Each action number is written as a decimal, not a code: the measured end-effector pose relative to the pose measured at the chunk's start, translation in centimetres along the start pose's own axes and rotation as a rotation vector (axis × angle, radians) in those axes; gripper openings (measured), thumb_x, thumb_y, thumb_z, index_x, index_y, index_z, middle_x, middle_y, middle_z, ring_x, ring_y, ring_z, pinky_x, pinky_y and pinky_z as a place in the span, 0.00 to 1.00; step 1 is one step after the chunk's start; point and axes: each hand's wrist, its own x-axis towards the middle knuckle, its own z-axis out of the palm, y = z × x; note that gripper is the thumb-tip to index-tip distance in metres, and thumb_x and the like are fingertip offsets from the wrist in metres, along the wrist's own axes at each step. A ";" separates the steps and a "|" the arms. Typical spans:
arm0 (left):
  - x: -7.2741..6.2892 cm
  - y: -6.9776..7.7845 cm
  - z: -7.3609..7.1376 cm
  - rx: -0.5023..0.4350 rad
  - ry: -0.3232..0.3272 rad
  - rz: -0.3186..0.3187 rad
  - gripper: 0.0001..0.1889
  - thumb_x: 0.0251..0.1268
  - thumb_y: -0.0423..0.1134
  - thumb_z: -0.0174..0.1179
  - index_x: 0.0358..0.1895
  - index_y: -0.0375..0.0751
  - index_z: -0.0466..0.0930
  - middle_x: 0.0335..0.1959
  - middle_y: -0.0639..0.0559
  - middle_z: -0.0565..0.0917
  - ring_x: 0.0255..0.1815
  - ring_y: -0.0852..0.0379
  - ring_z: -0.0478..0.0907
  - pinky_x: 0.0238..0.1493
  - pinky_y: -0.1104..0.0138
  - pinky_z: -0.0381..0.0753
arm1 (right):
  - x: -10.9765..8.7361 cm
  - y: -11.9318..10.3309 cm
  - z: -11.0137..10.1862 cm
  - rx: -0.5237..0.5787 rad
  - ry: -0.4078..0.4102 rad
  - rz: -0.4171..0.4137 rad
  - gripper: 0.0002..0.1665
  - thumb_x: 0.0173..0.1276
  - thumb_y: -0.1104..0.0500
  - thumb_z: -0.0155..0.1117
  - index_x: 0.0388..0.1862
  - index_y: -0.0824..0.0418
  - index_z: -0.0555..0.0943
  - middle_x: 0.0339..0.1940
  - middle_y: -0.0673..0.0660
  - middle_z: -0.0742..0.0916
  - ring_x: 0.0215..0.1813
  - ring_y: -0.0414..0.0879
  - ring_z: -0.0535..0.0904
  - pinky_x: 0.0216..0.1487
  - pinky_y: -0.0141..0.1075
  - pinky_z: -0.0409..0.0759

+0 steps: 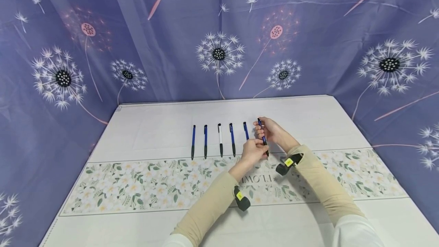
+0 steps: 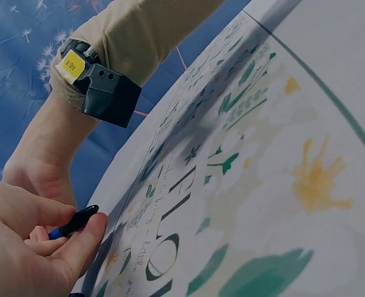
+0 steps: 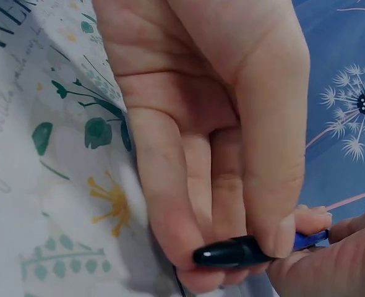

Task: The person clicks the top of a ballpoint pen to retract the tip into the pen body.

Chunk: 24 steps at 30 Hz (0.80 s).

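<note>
A blue pen with black ends point(image 1: 263, 137) is held between both hands at the right end of a row of pens. My left hand point(image 1: 253, 151) pinches its lower black end between thumb and fingers, as the left wrist view also shows at the pen's black tip point(image 2: 83, 218). My right hand point(image 1: 272, 129) grips the upper part. In the right wrist view the thumb of the right hand point(image 3: 213, 142) presses on the pen's black end point(image 3: 232, 252). Just left of the hands lies another blue pen point(image 1: 245, 129), its lower part hidden by the left hand.
Left of the hands, a white pen point(image 1: 220, 140) lies among blue pens point(image 1: 193, 142), roughly parallel and spaced apart. They rest on a white tablecloth point(image 1: 147, 129) with a flowered band point(image 1: 137, 186). A purple dandelion curtain point(image 1: 171, 48) surrounds the table's back and sides.
</note>
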 end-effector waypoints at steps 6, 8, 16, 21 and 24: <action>-0.1 0.1 0.0 0.054 0.018 0.017 0.10 0.62 0.30 0.63 0.46 0.31 0.82 0.32 0.48 0.83 0.27 0.59 0.83 0.30 0.72 0.86 | -0.3 -0.1 -0.3 -0.027 0.013 -0.013 0.22 0.81 0.52 0.26 0.44 0.61 0.70 0.21 0.46 0.72 0.21 0.36 0.62 0.24 0.24 0.63; -0.1 0.1 0.0 0.063 0.020 0.021 0.10 0.62 0.30 0.63 0.45 0.31 0.82 0.32 0.48 0.84 0.28 0.59 0.83 0.30 0.72 0.86 | -0.4 -0.1 -0.4 -0.040 0.022 -0.018 0.22 0.81 0.52 0.26 0.47 0.62 0.69 0.22 0.46 0.73 0.22 0.36 0.64 0.25 0.23 0.65; -0.1 0.4 0.0 0.067 0.017 0.020 0.10 0.61 0.31 0.64 0.45 0.31 0.81 0.33 0.47 0.84 0.28 0.57 0.84 0.30 0.72 0.86 | -0.7 -0.4 -0.3 -0.129 0.066 -0.040 0.22 0.80 0.54 0.27 0.54 0.65 0.68 0.21 0.46 0.78 0.24 0.36 0.71 0.29 0.25 0.72; -0.1 0.6 0.1 0.064 0.030 0.013 0.11 0.62 0.32 0.64 0.46 0.31 0.81 0.33 0.46 0.84 0.28 0.54 0.85 0.30 0.71 0.86 | -0.6 -0.5 -0.2 -0.203 0.109 -0.063 0.25 0.80 0.55 0.29 0.62 0.69 0.65 0.23 0.46 0.78 0.26 0.37 0.72 0.31 0.25 0.73; -0.1 0.7 0.2 0.066 0.044 0.011 0.12 0.62 0.32 0.64 0.47 0.31 0.81 0.34 0.46 0.84 0.29 0.53 0.86 0.30 0.71 0.86 | -0.6 -0.5 -0.2 -0.274 0.137 -0.097 0.27 0.80 0.56 0.30 0.67 0.72 0.62 0.23 0.45 0.78 0.27 0.37 0.73 0.33 0.26 0.74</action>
